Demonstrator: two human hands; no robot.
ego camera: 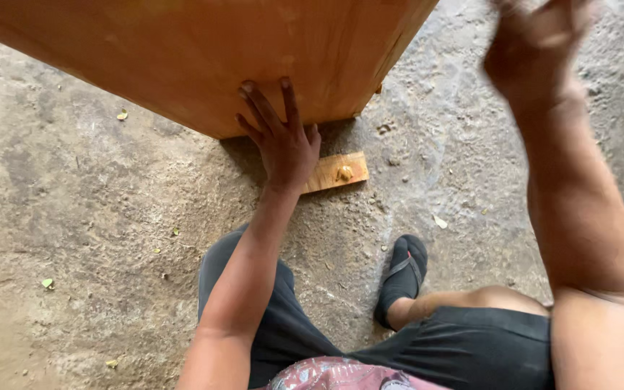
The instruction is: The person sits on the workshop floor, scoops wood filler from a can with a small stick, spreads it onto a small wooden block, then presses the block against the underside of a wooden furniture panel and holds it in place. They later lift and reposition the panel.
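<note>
Wooden cabinet [204, 50]: a large orange-brown panelled body fills the top of the view, its lower corner raised off the concrete floor [74, 217] and pointing down toward the person. Its long lower edge runs from upper left down to that corner, then turns up to the right.

Left hand [283, 141]: laid flat against the cabinet face just above the corner, fingers [258, 108] spread and pointing up along the panel. It presses the surface and grips nothing. This is the nearer hand to the cabinet.

Right hand [536, 43]: raised at upper right, well apart from the cabinet and blurred. Whether its fingers are curled or hold anything cannot be told.

Small wood block [337, 172]: lies flat on the floor just beside the left wrist, directly under the raised corner, long axis running left to right with a slight tilt. A pale lump sits on its top face.

Black sandalled foot [402, 278]: planted on the floor below the block.
</note>
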